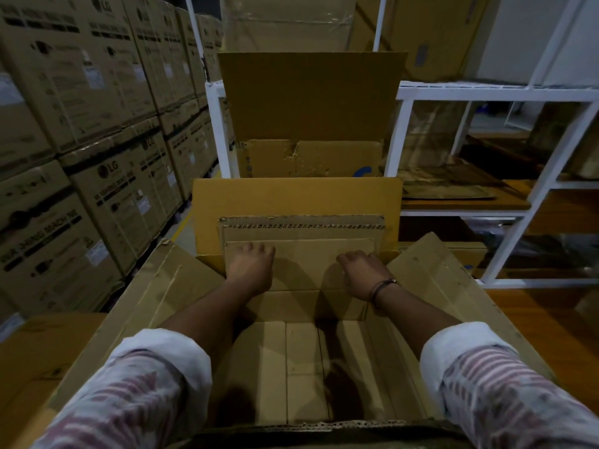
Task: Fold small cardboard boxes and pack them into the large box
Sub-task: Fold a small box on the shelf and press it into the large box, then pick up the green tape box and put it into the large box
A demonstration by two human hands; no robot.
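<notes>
The large cardboard box stands open right in front of me, its flaps spread outwards and its far flap upright. A small folded cardboard box leans against the inside of the far wall, with several corrugated edges showing along its top. My left hand presses on the small box's left part with its fingers lying forward on the cardboard. My right hand sits on its right part with the fingers bent over the cardboard. The fingertips of both hands are partly hidden.
Tall stacks of printed appliance cartons line the left side. A white metal rack with flattened cardboard on its shelves stands ahead and to the right. Another open carton stands behind the large box. The floor at the right is orange-brown.
</notes>
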